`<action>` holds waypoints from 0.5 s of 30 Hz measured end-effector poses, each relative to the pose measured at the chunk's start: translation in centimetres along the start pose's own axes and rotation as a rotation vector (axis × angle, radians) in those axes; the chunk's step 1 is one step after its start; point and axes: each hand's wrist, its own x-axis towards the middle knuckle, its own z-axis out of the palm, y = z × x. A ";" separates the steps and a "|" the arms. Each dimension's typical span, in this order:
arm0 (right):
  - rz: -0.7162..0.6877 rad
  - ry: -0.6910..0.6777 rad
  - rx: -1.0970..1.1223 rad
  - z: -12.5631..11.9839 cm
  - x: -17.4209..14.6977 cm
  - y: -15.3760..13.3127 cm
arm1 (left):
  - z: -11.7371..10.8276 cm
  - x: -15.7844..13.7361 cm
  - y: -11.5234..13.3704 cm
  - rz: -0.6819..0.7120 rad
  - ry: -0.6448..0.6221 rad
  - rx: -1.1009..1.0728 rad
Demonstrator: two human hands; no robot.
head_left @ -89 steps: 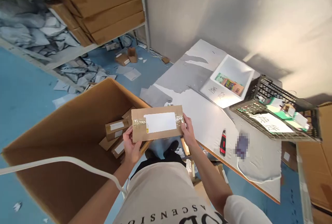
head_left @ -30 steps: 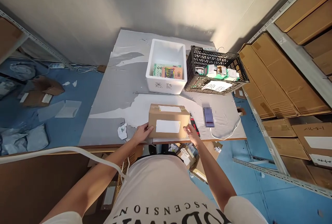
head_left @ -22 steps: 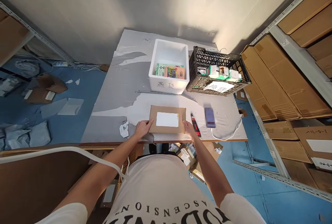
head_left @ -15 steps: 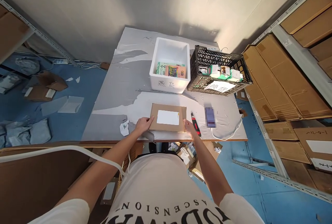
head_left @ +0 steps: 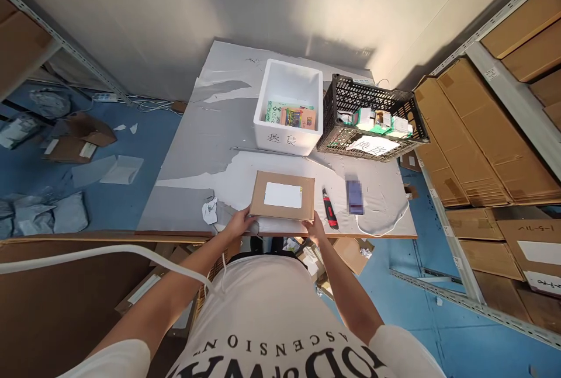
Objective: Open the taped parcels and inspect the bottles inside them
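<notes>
A flat brown cardboard box (head_left: 280, 213) with a white label (head_left: 283, 195) on its top is in front of me, near the table's front edge. My left hand (head_left: 239, 223) grips its near left corner, with some fingertips hidden by the box. At the near right corner, my right hand (head_left: 314, 228) holds it too. The box's near side now shows, so it looks slightly tilted or raised; I cannot tell if it clears the table. Right of it lies a red and black utility knife (head_left: 329, 208), touched by neither hand.
A white bin (head_left: 287, 140) with colourful packets stands behind the box. Beside it is a black crate (head_left: 372, 97) of small cartons. A blurred phone (head_left: 355, 197) with a white cable lies at right; crumpled paper (head_left: 209, 211) lies at left. Shelves with cartons (head_left: 473, 138) flank the table.
Both hands have shifted from the box's sides down to its near corners. The box's near side has come into view. The knife and phone have stayed put.
</notes>
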 end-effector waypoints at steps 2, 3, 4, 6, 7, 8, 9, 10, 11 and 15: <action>0.011 -0.040 0.084 -0.1 -0.3 -1.0 | -0.3 -0.4 0.7 0.006 0.028 0.031; -0.001 -0.058 0.112 -0.3 -0.5 -1.5 | -0.6 -0.8 1.2 0.011 0.046 0.041; -0.025 -0.073 0.125 -0.5 -0.7 -2.0 | -0.9 -1.2 1.8 0.016 0.070 0.044; -0.071 -0.076 0.102 -1.1 -1.1 -2.9 | -1.4 -1.9 3.3 0.019 0.133 0.049; -0.086 -0.054 0.063 -1.3 -1.2 -3.3 | -1.7 -2.2 4.1 0.014 0.170 0.059; -0.098 -0.019 0.011 -1.6 -1.1 -3.6 | -1.9 -2.4 5.0 0.001 0.210 0.081; -0.105 0.024 -0.051 -1.8 -1.0 -4.0 | -2.1 -2.4 5.9 -0.022 0.248 0.114; -0.104 0.067 -0.117 -2.0 -0.8 -4.4 | -2.3 -2.4 6.7 -0.053 0.284 0.155; -0.089 0.096 -0.176 -2.2 -0.5 -4.7 | -2.4 -2.2 7.4 -0.089 0.313 0.199; 0.021 0.095 -0.284 -2.6 0.9 -5.7 | -3.0 -1.0 9.1 -0.192 0.332 0.318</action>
